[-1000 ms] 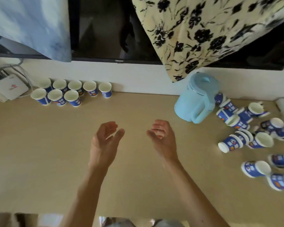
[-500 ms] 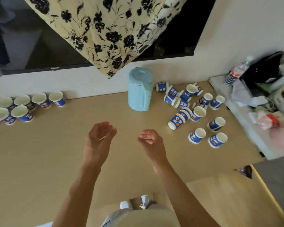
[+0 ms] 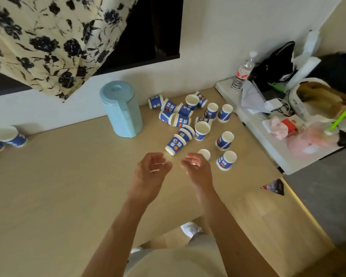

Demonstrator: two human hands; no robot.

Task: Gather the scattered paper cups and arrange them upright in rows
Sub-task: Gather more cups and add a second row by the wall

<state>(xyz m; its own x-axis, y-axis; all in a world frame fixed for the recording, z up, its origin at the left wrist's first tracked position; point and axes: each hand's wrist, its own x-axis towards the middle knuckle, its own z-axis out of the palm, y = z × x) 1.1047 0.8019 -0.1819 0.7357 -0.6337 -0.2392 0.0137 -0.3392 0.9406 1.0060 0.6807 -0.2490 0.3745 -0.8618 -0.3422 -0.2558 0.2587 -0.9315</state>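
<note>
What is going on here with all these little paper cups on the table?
A person is sorting small blue-and-white paper cups on a beige wooden table. The left hand and the right hand are both empty, fingers loosely curled, just before the scattered heap right of a light blue plastic jug. Many cups there lie on their sides. A few upright cups stand at the far left edge.

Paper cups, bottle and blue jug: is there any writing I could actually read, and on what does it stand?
"心": on the blue band of the tipped cup at the heap's near edge; its other characters are blurred.
The other scattered cups: white characters, too blurred to read.
Label of the water bottle: red and white, unreadable.
Blue jug: no text visible.
</note>
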